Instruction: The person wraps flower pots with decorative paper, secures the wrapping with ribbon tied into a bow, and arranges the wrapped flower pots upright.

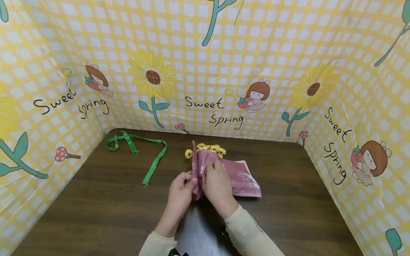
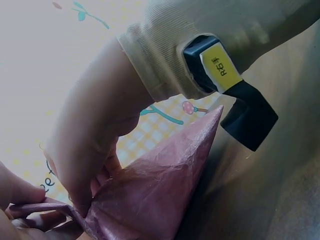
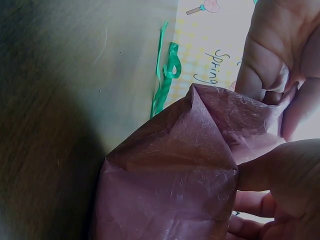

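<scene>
A bunch of small yellow flowers (image 1: pixel 211 147) pokes out of the top of a mauve sheet of wrapping paper (image 1: pixel 245 179) on the table; its stems are hidden. At the paper's left edge, my left hand (image 1: pixel 180 192) pinches a fold between thumb and fingers, which the left wrist view also shows. Just to the right, my right hand (image 1: pixel 219 185) bends over the wrap, and its fingertips pinch the paper close to the left hand. Creased paper (image 3: pixel 170 200) fills much of the right wrist view, beside the right fingers.
A green ribbon (image 1: pixel 155 163) lies loosely looped at the back left of the dark wooden table (image 1: pixel 105 213). Checked yellow cloth (image 1: pixel 198 81) walls in the back and both sides. A black wrist device (image 2: pixel 250 120) sits on the right sleeve.
</scene>
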A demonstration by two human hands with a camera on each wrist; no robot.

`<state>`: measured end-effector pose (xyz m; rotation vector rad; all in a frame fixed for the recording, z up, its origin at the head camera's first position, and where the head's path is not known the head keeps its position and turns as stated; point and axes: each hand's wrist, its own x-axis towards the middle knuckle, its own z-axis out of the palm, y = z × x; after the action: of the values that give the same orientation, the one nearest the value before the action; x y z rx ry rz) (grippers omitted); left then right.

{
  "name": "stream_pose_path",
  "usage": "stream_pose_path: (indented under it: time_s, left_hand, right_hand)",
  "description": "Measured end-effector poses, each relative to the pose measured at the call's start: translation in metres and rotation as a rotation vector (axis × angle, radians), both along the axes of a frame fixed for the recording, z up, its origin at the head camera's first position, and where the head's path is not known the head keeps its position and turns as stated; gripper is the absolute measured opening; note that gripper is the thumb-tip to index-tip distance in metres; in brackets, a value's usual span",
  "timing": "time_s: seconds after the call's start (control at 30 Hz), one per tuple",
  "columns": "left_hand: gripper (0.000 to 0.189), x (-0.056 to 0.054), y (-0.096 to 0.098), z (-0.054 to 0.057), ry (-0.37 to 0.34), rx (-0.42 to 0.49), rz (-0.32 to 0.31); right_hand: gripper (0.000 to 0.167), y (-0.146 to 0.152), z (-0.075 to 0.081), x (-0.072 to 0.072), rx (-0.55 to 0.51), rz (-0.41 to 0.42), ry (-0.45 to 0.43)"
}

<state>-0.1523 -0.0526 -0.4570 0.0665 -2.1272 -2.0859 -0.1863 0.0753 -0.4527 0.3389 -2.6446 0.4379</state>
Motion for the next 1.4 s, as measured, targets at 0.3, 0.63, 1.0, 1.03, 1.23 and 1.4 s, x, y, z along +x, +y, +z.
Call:
stream_pose_path:
  time_s: [0.3, 0.63, 1.0, 1.03, 1.23, 1.4]
  left_hand:
    - [0.007, 0.001, 0.003, -0.001, 0.0, 0.018, -0.015]
    - [0.007, 0.002, 0.005, 0.001, 0.006, -0.047, -0.018]
    - [0.007, 0.0, 0.007, 0.004, 0.057, -0.198, -0.038]
    - [0.007, 0.0, 0.007, 0.004, 0.065, -0.208, -0.042]
    - [0.008, 0.0, 0.012, 0.007, 0.089, -0.227, -0.07]
    - [0.009, 0.001, 0.018, 0.011, 0.087, -0.28, -0.063]
  right_hand:
    - [0.02, -0.002, 0.0, -0.002, 0.015, 0.007, 0.001]
    - [0.01, 0.004, 0.005, -0.004, 0.0, 0.066, 0.001]
    - [0.008, 0.015, 0.009, -0.011, -0.138, 0.104, -0.082]
    - [0.007, 0.017, 0.008, -0.012, -0.156, 0.115, -0.085]
    - [0.011, 0.03, 0.01, -0.02, -0.279, 0.152, -0.174]
    - [0.015, 0.038, 0.01, -0.025, -0.327, 0.126, -0.283]
